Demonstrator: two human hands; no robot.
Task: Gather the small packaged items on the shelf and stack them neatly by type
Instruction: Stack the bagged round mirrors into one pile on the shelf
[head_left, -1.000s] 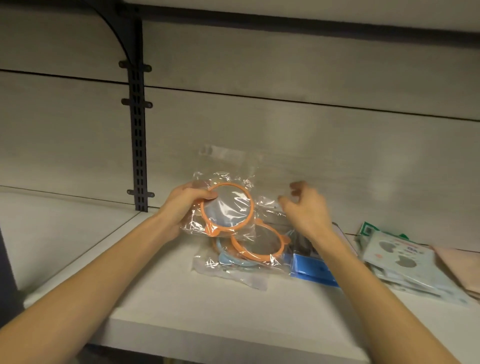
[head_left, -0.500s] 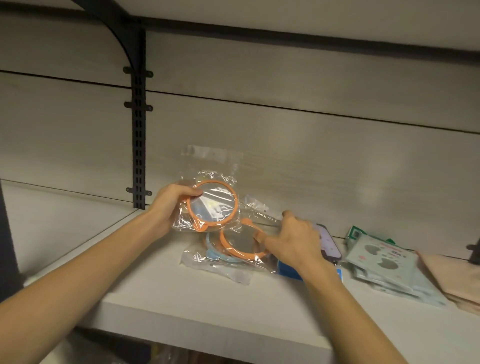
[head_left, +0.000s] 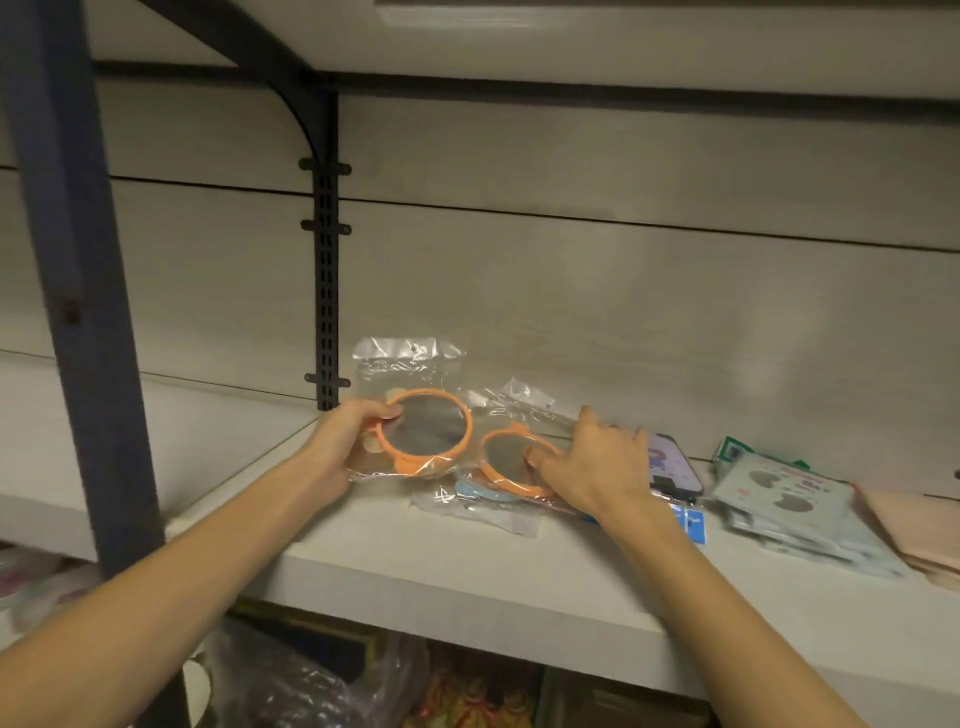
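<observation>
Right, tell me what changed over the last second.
The right hand came down from hovering with nothing in it onto the second orange mirror pack lying on the pile; its thumb presses on the pack. The left hand still grips the first orange mirror pack, lifted off the shelf. The blue pack below and the card packs stayed put.

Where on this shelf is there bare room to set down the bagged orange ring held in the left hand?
Bare shelf runs along the front edge below the bagged rings, and to the left, between the slotted upright and the left hand. It is crowded rightward: the second orange ring under the right hand, the blue packet, and the card packs.
</observation>
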